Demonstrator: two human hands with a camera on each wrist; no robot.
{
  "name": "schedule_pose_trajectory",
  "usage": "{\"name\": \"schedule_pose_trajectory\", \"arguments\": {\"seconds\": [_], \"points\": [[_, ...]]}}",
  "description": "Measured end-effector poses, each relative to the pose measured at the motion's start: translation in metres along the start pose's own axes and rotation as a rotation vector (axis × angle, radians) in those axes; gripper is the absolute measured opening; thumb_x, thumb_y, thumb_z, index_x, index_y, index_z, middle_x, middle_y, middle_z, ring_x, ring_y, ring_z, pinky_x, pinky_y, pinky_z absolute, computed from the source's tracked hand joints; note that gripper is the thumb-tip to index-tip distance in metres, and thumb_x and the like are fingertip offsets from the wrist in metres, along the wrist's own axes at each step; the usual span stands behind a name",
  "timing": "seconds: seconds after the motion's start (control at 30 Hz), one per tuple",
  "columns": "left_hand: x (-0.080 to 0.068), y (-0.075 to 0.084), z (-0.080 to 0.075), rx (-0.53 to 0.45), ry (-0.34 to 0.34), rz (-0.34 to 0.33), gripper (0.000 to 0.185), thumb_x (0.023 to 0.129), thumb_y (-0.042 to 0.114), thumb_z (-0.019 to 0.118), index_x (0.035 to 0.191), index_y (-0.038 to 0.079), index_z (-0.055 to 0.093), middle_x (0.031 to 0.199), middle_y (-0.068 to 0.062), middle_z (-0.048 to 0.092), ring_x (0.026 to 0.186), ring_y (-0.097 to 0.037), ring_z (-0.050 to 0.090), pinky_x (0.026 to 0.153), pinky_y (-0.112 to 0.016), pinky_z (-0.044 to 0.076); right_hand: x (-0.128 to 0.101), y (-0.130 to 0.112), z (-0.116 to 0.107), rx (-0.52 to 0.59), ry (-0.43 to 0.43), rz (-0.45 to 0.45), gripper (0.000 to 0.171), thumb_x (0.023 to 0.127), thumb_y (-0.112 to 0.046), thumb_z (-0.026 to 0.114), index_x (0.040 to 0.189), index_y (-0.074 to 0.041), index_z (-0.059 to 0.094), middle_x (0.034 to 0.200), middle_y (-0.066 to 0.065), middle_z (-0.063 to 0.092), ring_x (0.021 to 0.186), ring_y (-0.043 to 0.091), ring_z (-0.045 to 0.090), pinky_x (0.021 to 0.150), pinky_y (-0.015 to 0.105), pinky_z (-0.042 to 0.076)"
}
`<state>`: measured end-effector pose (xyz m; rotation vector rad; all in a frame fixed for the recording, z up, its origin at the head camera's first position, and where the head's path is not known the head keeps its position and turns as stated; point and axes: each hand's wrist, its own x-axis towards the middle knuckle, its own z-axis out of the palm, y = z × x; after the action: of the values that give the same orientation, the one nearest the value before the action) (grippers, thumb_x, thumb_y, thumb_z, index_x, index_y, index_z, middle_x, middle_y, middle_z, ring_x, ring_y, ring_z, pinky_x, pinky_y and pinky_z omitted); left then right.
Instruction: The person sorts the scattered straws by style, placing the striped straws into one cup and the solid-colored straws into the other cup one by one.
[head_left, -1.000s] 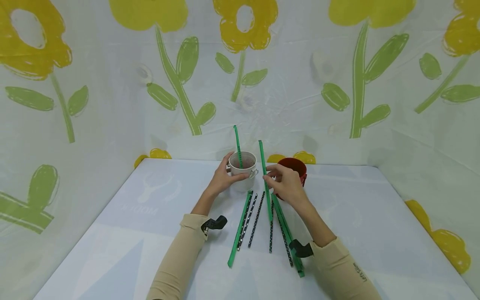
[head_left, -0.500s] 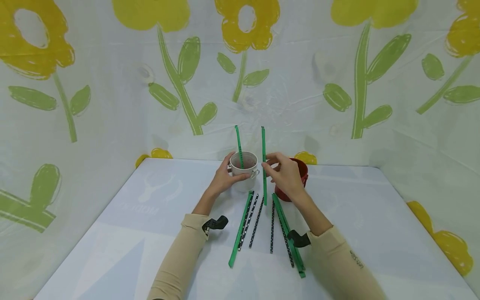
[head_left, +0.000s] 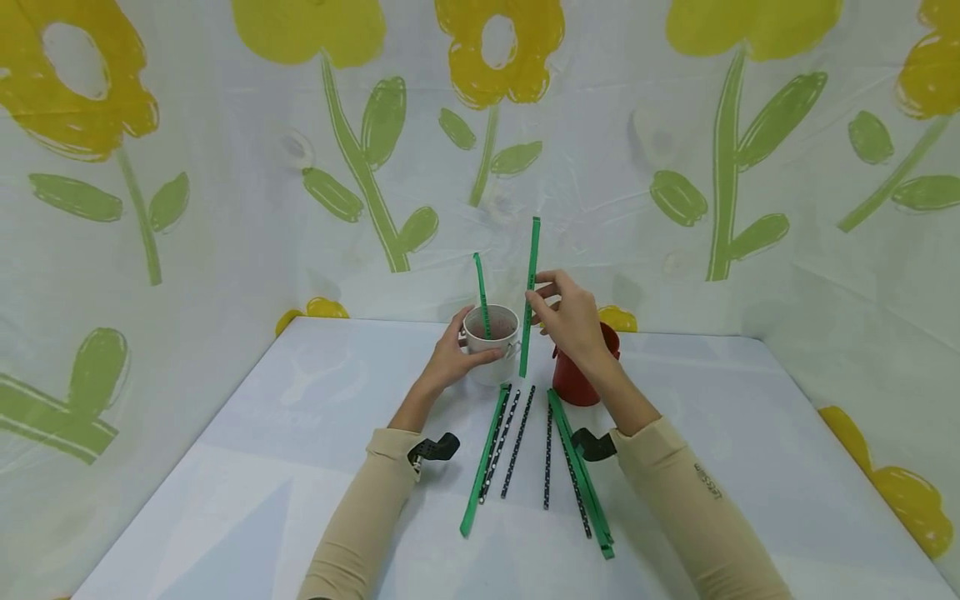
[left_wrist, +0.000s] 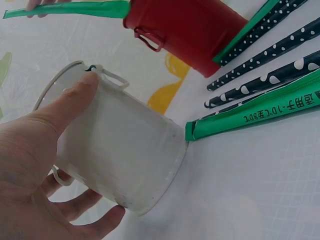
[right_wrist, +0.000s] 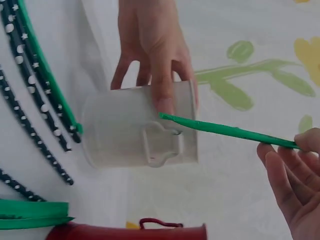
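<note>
— Green straw (head_left: 529, 292) pinched upright in the right hand (head_left: 572, 315), lower end beside the white cup's (head_left: 491, 355) rim. It could catch the handle and tip things.

— Left hand (head_left: 450, 360) wraps the cup, toward the tabletop's far edge. Another straw (head_left: 482, 293) already stands inside; red cup (head_left: 581, 367) crowds the right; loose straws (head_left: 525, 450) lie nearer.

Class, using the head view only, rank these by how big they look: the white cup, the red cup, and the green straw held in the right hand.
1. green straw, the longest by far
2. white cup and red cup: alike in size, and a hand partly hides each, so no ranking between them.
</note>
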<state>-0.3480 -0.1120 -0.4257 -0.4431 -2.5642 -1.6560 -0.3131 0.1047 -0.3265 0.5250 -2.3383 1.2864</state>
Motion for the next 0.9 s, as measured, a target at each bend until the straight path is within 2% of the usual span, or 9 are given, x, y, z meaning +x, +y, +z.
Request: {"name": "schedule_pose_trajectory", "arguments": {"seconds": [0.37,0.57,0.9], "points": [[0.001,-0.001,0.000,-0.009,-0.001,0.004,0.093,0.080,0.036,0.081,0.153,0.035,0.023,0.150,-0.004,0.042,0.136,-0.035,0.045,0.107,-0.055,0.043,0.029,-0.022,0.005,-0.011,0.013,-0.027,0.030,0.098,-0.021,0.059,0.125,-0.007,0.056,0.102,0.014,0.071,0.068,0.022,0.073,0.056,0.027,0.059],[0.001,-0.001,0.000,0.001,0.001,-0.012,0.096,0.080,0.036,0.081,0.154,0.033,0.022,0.152,-0.004,0.040,0.136,-0.037,0.044,0.107,-0.056,0.043,0.042,-0.030,0.005,-0.060,0.027,-0.037,0.029,0.098,-0.020,0.059,0.124,-0.006,0.056,0.100,0.014,0.072,0.068,0.023,0.073,0.057,0.027,0.059],[0.001,-0.002,0.001,0.006,-0.003,-0.025,0.099,0.080,0.039,0.081,0.156,0.029,0.019,0.154,-0.005,0.037,0.137,-0.039,0.044,0.106,-0.057,0.043,0.051,-0.029,0.011,-0.091,0.049,-0.036,0.028,0.098,-0.020,0.059,0.123,-0.006,0.056,0.100,0.014,0.072,0.067,0.022,0.072,0.056,0.028,0.059]]}}
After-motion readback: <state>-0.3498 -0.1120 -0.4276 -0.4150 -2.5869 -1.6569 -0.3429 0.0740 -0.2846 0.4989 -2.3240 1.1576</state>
